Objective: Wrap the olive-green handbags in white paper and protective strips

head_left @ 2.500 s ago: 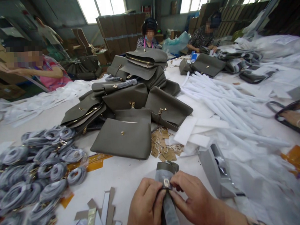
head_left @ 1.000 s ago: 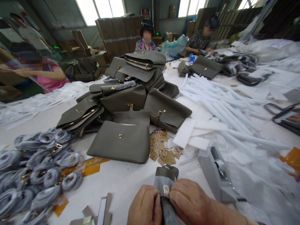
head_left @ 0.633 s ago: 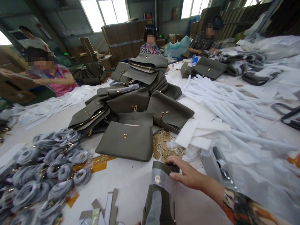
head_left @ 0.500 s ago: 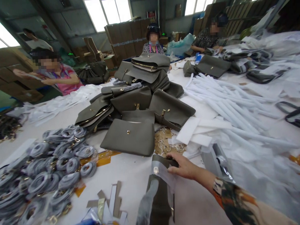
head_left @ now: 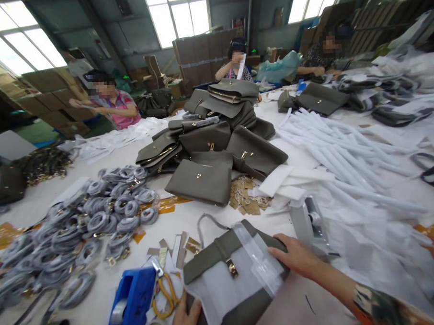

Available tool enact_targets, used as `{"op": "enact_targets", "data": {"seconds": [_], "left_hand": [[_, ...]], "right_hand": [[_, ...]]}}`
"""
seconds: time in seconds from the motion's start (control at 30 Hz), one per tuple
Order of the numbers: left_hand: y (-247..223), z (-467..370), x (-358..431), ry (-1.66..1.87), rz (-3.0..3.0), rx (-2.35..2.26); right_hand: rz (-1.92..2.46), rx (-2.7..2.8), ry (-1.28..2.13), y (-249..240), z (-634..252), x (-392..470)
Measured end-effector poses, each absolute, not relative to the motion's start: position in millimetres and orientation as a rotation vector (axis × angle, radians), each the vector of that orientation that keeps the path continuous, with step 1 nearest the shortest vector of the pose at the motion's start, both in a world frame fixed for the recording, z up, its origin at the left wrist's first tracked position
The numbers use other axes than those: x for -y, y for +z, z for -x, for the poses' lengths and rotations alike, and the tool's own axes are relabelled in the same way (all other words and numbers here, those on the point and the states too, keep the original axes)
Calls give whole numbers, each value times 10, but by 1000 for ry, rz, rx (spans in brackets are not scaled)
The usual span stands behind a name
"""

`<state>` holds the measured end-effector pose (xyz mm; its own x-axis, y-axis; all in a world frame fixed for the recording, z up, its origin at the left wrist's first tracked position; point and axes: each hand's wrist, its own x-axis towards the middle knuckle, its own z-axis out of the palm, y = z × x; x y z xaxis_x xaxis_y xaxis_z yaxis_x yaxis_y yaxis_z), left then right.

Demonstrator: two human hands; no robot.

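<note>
An olive-green handbag (head_left: 210,256) lies before me at the near side of the table, its front facing up and its thin handle arching at the far edge. White wrapping sheet (head_left: 222,287) covers part of its front around a gold clasp (head_left: 232,268), and a clear plastic strip (head_left: 259,256) runs over the right part. My left hand (head_left: 186,315) grips the bag's lower left corner. At the right side edge, my right hand (head_left: 296,256) holds it with the thumb on top. Yellow-handled scissors (head_left: 165,295) and a blue tape dispenser (head_left: 131,300) lie left of the bag.
Olive bags (head_left: 203,182) are piled mid-table, with brown tags (head_left: 247,194) in front. Wrapped coiled straps (head_left: 97,220) spread across the left. A grey tape dispenser (head_left: 309,225) stands right of my hand, beside white foam rolls (head_left: 338,147). Several co-workers (head_left: 110,102) are around the table.
The bag has turned from a narrow edge-on view to show its wide front. My left hand has come into view on it, and my right hand has moved rightward and slightly nearer.
</note>
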<state>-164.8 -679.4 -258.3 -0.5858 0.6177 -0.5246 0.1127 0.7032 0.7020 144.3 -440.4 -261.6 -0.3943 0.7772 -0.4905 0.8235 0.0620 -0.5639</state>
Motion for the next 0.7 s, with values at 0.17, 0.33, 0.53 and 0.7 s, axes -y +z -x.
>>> {"op": "enact_targets", "data": {"seconds": [0.17,0.33,0.53,0.7], "left_hand": [[-2793,1659,6742,803,-631,-1988],[-2479,1564,6635,766,-1006,-2308],[-2140,1293,6332,267,-1963,-1823],[-2535,1118,6398,45,-1921,-1582]], "right_hand": [[-1936,-2247,-1231,-3064,-2188,5112],[-1821,-2560,-780,-2979,-2176,5221],[-1159,-3127,-300,-2638,-1443,5157],[-804,-3083,-449,-3007,-1249,5193]]}}
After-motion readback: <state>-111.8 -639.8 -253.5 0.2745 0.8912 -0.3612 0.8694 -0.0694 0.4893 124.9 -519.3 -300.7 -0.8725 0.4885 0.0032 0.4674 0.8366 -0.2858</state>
